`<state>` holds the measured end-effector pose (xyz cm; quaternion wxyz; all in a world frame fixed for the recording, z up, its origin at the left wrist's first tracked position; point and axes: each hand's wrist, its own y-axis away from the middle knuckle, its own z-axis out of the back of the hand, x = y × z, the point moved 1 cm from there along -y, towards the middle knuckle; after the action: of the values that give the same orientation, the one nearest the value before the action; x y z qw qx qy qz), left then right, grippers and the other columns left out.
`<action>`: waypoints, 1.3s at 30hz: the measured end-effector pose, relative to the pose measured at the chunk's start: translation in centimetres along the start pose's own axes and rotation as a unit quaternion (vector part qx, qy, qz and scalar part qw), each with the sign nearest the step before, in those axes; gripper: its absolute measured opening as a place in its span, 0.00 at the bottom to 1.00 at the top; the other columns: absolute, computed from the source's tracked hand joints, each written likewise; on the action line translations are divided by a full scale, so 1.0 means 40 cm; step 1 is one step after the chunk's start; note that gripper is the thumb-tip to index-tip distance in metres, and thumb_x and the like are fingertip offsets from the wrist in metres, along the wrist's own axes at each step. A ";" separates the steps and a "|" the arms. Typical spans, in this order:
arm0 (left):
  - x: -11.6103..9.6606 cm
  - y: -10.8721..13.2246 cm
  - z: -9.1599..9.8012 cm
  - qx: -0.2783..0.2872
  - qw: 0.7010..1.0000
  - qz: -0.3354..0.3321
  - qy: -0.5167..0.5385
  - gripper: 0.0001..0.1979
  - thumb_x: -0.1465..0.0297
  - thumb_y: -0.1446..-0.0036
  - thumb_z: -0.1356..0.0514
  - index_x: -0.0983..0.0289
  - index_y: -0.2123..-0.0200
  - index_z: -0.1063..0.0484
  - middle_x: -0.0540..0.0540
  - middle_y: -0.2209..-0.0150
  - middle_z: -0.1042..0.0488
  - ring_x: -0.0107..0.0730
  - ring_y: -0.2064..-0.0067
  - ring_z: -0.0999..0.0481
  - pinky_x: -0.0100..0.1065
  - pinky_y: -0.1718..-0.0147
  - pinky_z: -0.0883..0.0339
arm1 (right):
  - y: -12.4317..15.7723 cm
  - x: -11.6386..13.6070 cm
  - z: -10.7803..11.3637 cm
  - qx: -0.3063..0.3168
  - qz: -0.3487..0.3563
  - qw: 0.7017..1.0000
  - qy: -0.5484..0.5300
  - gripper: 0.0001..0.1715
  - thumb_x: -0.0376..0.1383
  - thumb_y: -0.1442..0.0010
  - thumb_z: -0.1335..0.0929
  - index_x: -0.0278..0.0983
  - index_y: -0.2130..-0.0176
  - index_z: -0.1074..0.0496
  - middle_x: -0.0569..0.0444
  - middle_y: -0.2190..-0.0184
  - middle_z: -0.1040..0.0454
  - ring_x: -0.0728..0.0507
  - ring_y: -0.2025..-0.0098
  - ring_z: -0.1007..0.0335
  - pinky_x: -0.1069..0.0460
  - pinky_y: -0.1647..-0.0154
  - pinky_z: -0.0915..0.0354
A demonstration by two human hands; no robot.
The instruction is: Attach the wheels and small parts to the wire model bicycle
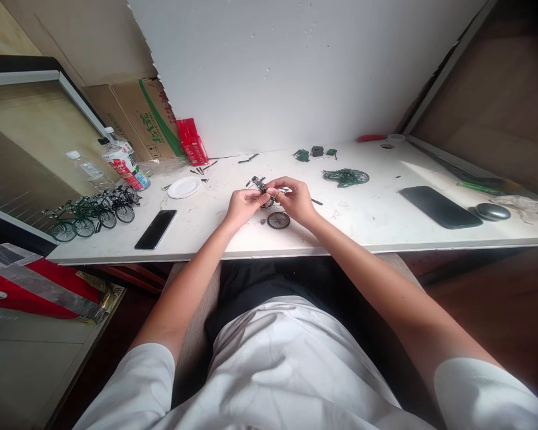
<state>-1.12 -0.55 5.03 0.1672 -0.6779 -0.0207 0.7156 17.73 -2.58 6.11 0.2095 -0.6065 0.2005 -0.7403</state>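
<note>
Close together above the white table, my left hand (245, 206) and my right hand (293, 198) are both closed on a small dark model bicycle (260, 184). Its handlebar end pokes out beyond my fingertips, while much of the frame is hidden by them. Just below my hands a loose spoked toy wheel (278, 220) lies flat on the table, with a tiny grey part (263, 221) to its left. A thin black strip (317, 202) rests beside my right hand.
Several model bicycles (89, 218) stand at the left, near a phone (156, 229), a paper plate (185, 187) and bottles (123, 164). Green bicycle frames (345, 177) and small green pieces (302, 155) lie at the back right. A black tablet-like slab (441, 206) and a mouse (492, 211) sit right.
</note>
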 end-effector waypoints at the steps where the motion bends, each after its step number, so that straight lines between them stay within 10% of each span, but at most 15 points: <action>1: -0.005 0.001 0.002 -0.020 0.999 -0.022 -0.031 0.22 0.52 0.53 0.19 0.64 0.67 0.14 0.58 0.66 0.14 0.41 0.61 0.17 0.38 0.57 0.26 | -0.001 0.001 -0.001 0.008 -0.005 1.000 -0.017 0.32 0.65 0.40 0.23 0.40 0.60 0.16 0.44 0.57 0.14 0.36 0.55 0.17 0.46 0.62 0.22; 8: -0.034 0.022 -0.013 -0.142 0.981 -0.115 -0.060 0.19 0.58 0.55 0.17 0.62 0.67 0.17 0.55 0.66 0.16 0.37 0.62 0.18 0.37 0.55 0.24 | -0.006 0.036 -0.003 -0.008 -0.036 0.997 -0.069 0.39 0.69 0.51 0.20 0.38 0.62 0.16 0.46 0.65 0.14 0.38 0.65 0.17 0.42 0.60 0.17; 25: -0.037 0.038 -0.053 -0.126 0.985 -0.114 0.001 0.24 0.67 0.50 0.19 0.60 0.49 0.12 0.61 0.42 0.15 0.53 0.36 0.19 0.45 0.36 0.24 | -0.024 0.067 0.022 0.030 -0.132 0.985 -0.104 0.50 0.77 0.42 0.31 0.35 0.58 0.15 0.39 0.63 0.14 0.29 0.53 0.13 0.39 0.55 0.13; 39: 0.009 -0.024 0.015 -0.173 0.979 -0.098 0.053 0.21 0.58 0.48 0.20 0.63 0.54 0.13 0.61 0.53 0.12 0.44 0.49 0.13 0.42 0.43 0.22 | -0.043 -0.015 0.087 0.046 -0.038 0.994 0.086 0.36 0.67 0.37 0.26 0.38 0.67 0.16 0.42 0.62 0.13 0.35 0.59 0.16 0.44 0.60 0.20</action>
<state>-1.53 0.56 4.98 0.1177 -0.7280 -0.2022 0.6445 21.13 -0.96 7.20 0.1906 -0.5374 0.1599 -0.8058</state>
